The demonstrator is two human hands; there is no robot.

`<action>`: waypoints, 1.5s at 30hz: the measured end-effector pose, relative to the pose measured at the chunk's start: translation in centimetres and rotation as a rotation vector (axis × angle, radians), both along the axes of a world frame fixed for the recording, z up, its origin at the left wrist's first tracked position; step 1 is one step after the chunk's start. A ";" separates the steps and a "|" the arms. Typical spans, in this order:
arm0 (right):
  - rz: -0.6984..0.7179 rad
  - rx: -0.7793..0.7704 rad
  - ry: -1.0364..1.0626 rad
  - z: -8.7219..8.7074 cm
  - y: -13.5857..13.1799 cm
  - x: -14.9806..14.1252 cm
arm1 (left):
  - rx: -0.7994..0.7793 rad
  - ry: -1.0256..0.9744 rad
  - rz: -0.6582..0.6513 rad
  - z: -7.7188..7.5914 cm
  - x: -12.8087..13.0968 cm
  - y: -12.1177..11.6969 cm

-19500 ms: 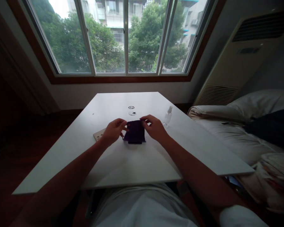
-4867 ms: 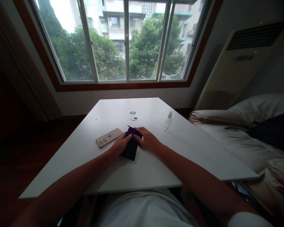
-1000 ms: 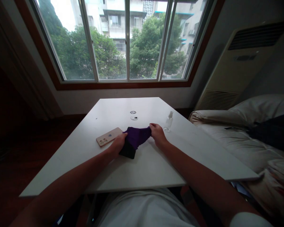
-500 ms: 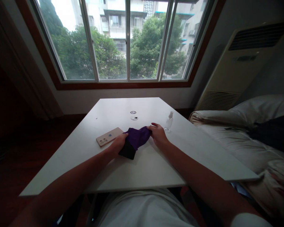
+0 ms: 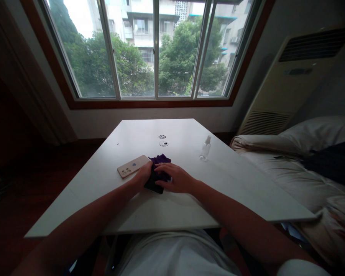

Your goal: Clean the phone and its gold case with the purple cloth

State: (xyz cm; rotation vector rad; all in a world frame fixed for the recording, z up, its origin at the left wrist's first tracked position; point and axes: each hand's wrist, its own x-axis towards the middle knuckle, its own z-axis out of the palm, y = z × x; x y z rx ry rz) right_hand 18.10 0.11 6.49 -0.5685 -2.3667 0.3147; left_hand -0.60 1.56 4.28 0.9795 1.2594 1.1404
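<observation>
A black phone (image 5: 153, 186) lies on the white table (image 5: 172, 207) with a purple cloth (image 5: 160, 159) bunched over its far end. My left hand (image 5: 142, 176) is curled round the phone's left edge and holds it down. My right hand (image 5: 175, 178) lies palm down on the cloth, fingers stretched flat and pointing left, so that it presses the cloth onto the phone. Most of the cloth and phone is hidden under my hands.
A gold phone (image 5: 131, 166) lies face down just left of my left hand. A small clear spray bottle (image 5: 205, 148) stands to the right. Two small round caps (image 5: 162, 140) sit farther back. A bed with white bedding (image 5: 299, 168) adjoins the table's right side.
My right hand has let go of the stretched-out end of the cloth, moved left and come down flat on it over the black phone. The cloth is now bunched up.
</observation>
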 end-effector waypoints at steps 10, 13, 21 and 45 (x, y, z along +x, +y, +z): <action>-0.441 -0.182 0.378 0.0 2.0 0.3 | -0.094 -0.185 -0.125 -0.2 0.4 -0.2; -0.552 -0.259 0.369 -0.8 3.2 0.7 | -0.032 -0.103 -0.138 -0.9 0.2 0.3; -0.452 -0.945 0.474 -2.0 4.5 0.7 | 0.063 -0.061 -0.056 -1.8 -0.1 1.0; -0.450 -0.825 0.254 -1.1 4.2 1.6 | 0.265 0.208 -0.115 -1.8 -0.2 0.9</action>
